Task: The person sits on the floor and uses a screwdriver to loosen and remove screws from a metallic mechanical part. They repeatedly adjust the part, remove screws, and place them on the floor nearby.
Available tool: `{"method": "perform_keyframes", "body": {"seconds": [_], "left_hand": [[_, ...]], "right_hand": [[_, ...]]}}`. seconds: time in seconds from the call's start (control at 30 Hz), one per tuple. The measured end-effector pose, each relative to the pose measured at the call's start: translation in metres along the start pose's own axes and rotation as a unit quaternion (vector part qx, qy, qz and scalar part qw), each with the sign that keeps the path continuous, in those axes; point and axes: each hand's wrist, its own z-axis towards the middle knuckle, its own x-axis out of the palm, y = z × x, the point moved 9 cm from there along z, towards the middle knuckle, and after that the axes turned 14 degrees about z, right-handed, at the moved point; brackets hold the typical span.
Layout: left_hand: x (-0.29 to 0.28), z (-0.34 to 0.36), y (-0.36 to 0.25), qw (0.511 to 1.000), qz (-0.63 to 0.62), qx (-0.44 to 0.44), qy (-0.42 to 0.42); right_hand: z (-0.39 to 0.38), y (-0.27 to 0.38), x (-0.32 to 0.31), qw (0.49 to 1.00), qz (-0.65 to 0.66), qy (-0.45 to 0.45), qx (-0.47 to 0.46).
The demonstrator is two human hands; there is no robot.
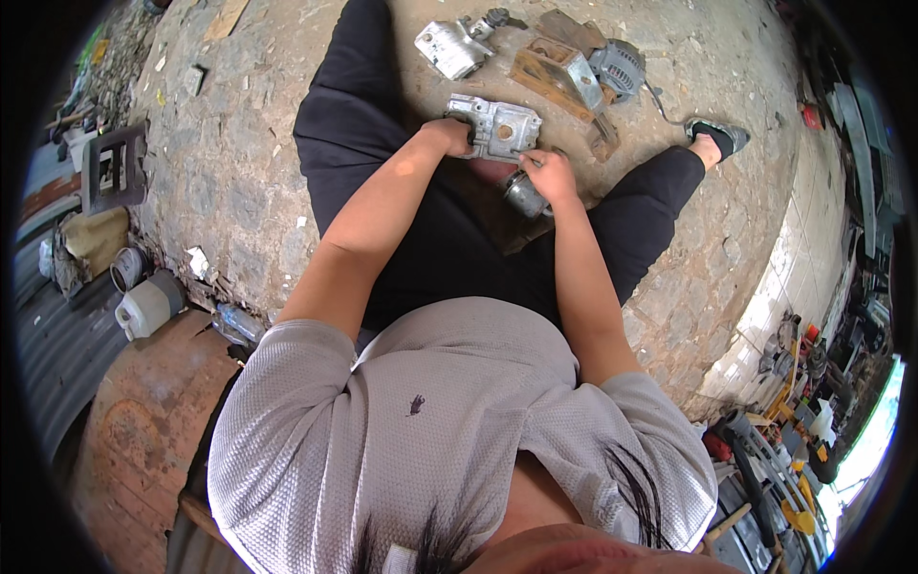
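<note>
A silver-grey cast metal housing (504, 117) with a round, rusty-looking spot lies between my knees. My left hand (449, 137) is closed around its left end, the fingertips partly hidden behind the edge. At its lower right corner, my right hand (550, 177) has its fingers pinched together over something small that I cannot make out. Just under that hand sits a dark metal cylinder (522, 195), partly covered by the fingers and wrist.
Beyond the housing lie another silver casting (449, 50), a rusty metal frame (550, 77) and a grey motor (618, 69). A white jug (151, 304) stands at left near a dark plastic frame (115, 169). Piled tools and scrap (789, 459) line the right side.
</note>
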Motion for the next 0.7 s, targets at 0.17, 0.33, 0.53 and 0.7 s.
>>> {"method": "perform_keyframes", "body": {"seconds": [0.17, 0.33, 0.53, 0.7], "left_hand": [[0.002, 0.002, 0.000, 1.000, 0.000, 0.010, 0.000], [0.002, 0.003, -0.001, 1.000, -0.005, 0.011, 0.000], [0.002, 0.002, 0.000, 1.000, -0.007, 0.005, 0.005], [0.004, 0.005, 0.002, 1.000, -0.006, 0.003, -0.009]], "right_hand": [[0.000, -0.006, -0.001, 0.998, 0.049, -0.026, -0.001], [0.001, -0.023, 0.016, 0.961, 0.251, 0.052, 0.101], [0.004, -0.014, 0.013, 0.982, 0.174, 0.055, 0.048], [0.010, -0.024, 0.012, 0.985, 0.157, 0.020, 0.063]]}}
